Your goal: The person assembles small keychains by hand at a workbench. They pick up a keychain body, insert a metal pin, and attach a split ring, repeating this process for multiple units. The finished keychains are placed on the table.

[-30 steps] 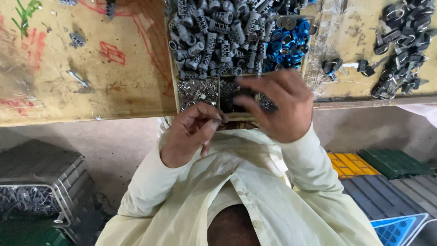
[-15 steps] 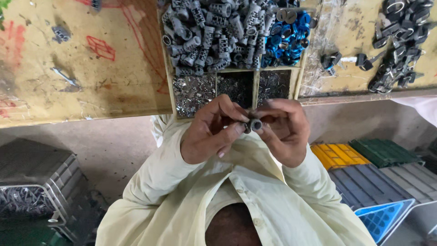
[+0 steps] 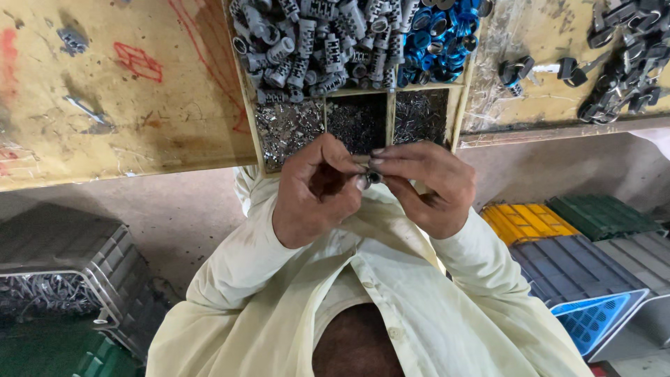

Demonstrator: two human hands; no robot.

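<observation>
The yellow scratched workbench (image 3: 125, 126) ends just past my hands, with open room below its edge. The wooden tray (image 3: 246, 119) holds grey ribbed pieces (image 3: 314, 42) and shiny bits. My left hand (image 3: 314, 192) and right hand (image 3: 426, 185) pinch one small grey metal cylinder (image 3: 368, 179), its round end facing me

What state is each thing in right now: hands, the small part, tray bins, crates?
left hand: pinching the small metal part
right hand: pinching the same part
small metal part: held between both hands' fingertips
grey cylinders bin: heaped full
blue rings bin: full
blue crate: empty as far as visible
</observation>
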